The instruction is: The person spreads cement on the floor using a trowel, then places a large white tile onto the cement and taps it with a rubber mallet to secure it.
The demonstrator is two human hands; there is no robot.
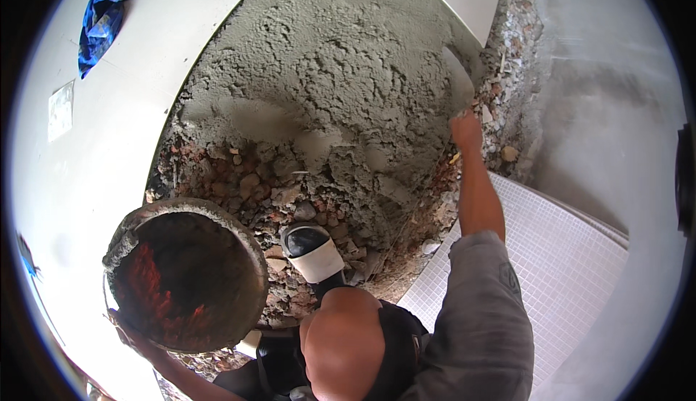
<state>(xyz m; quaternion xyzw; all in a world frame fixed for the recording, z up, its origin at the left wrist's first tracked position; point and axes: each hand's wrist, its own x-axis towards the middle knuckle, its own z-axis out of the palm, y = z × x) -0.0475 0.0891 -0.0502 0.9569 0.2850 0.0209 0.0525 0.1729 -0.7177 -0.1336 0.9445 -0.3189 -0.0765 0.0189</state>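
Observation:
My right hand (466, 127) is stretched far forward, closed round the handle of a trowel (456, 78). The trowel's blade lies at the right border of the wet grey mortar (326, 60), which has a rough, crumbly surface. At the lower left, my left hand (134, 334) grips the near left edge of a mortar-crusted bucket (255, 259); the bucket partly hides its fingers. Tipped so that its mouth shows, the bucket has a dark inside with reddish patches and some grey residue.
Broken rubble (250, 183) lies between the mortar and my sandalled foot (313, 252). Large pale tiles (196, 9) border the mortar, with a blue cloth (101, 27) on the left one. Small-grid mosaic tile sheets (536, 256) lie at right, near a grey wall (594, 111).

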